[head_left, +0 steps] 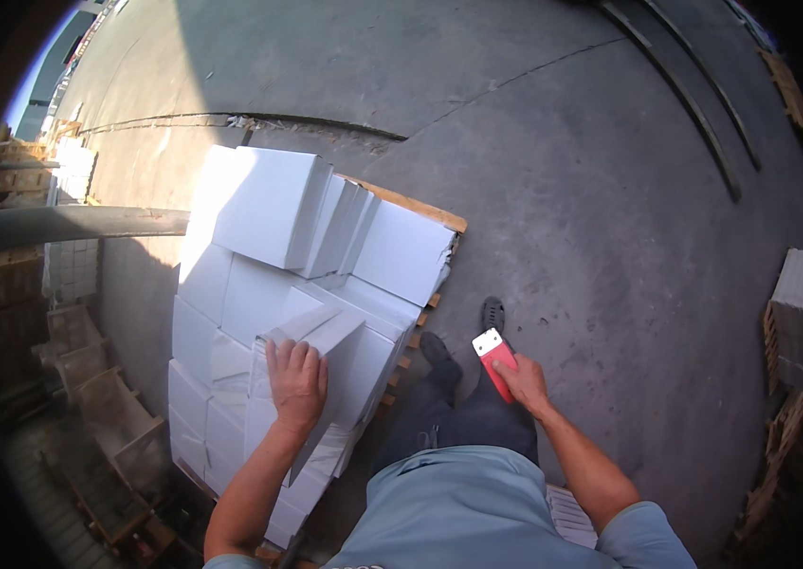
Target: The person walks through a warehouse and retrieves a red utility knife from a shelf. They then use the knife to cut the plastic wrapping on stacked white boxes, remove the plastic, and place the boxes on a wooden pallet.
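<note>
1. White carton (333, 332): on the wooden pallet (444, 220), among stacked cartons (264, 204).
2. Our left hand (297, 379) lies over its edge; we can't tell whether it's clamped.
3. Our right hand (522, 381), apart, right of the pallet, clasps a red-and-white handheld tool (494, 365).
4. Risk, we judge: carton tips off if left fingers slip.

Toward eight o'clock, a wooden pallet (435, 214) bearing stacked white cartons (259, 289) sits on the concrete floor (601, 199).

No legible lettering or numbers
</note>
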### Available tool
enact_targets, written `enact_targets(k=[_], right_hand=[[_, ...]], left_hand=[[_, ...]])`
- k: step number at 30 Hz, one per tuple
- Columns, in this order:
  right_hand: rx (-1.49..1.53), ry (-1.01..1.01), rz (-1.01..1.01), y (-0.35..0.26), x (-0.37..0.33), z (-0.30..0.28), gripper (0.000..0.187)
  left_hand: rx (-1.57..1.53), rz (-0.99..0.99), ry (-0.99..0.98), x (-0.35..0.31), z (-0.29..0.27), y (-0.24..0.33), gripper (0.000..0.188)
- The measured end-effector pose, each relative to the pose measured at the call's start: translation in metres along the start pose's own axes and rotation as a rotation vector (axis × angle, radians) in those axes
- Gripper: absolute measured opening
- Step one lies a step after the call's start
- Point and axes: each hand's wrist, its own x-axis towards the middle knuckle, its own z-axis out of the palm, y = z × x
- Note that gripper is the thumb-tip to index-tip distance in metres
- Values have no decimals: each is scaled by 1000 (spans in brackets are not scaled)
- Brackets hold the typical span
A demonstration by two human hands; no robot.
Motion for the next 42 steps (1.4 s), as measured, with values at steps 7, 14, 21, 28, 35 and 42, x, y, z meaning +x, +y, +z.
enact_targets(k=[7, 14, 21, 28, 35, 42], right_hand=[[-16, -11, -7, 1, 10, -4, 50], [-23, -93, -22, -31, 11, -27, 51], [-27, -92, -218, -48, 31, -34, 48], [-76, -161, -244, -84, 29, -61, 46], [-98, -308, -296, -125, 21, -39, 48], [116, -514, -289, -202, -16, -23, 41]], left_hand=[[129, 73, -164, 4, 8, -5, 16], [162, 84, -284, 3, 7, -8, 21], [-177, -193, 138, 17, -24, -12, 36], [-96, -906, 96, -1, 5, -41, 29], [-44, -984, 123, 0, 6, -41, 43], [-607, -1257, 233, -8, 7, -77, 63]])
